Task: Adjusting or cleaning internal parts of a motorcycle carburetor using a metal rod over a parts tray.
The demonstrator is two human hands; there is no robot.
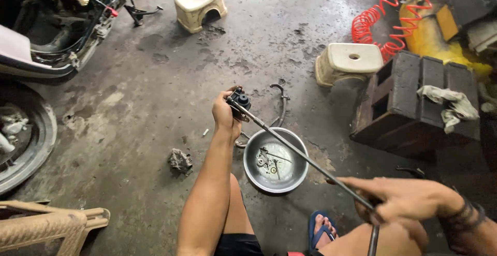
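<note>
Seated on a stained concrete floor (pixel 155 80). Left hand (pixel 226 115) is gripping a small black fitting (pixel 239 100), grip clamped around it. Right hand (pixel 398 199) is closing on the near end of a long thin metal rod (pixel 305 157), forefinger lying along it. The rod is running from the fitting down across a steel bowl (pixel 297 176) holding small loose parts. A dark hose (pixel 281 106) is lying just beyond the bowl; a crumpled rag (pixel 180 160) sits near the left forearm.

Risks, as judged: the floor looks oily, so hands may be slick and the rod could slip free of the fitting. A swing of the rod could clip the bowl and scatter the parts.
</note>
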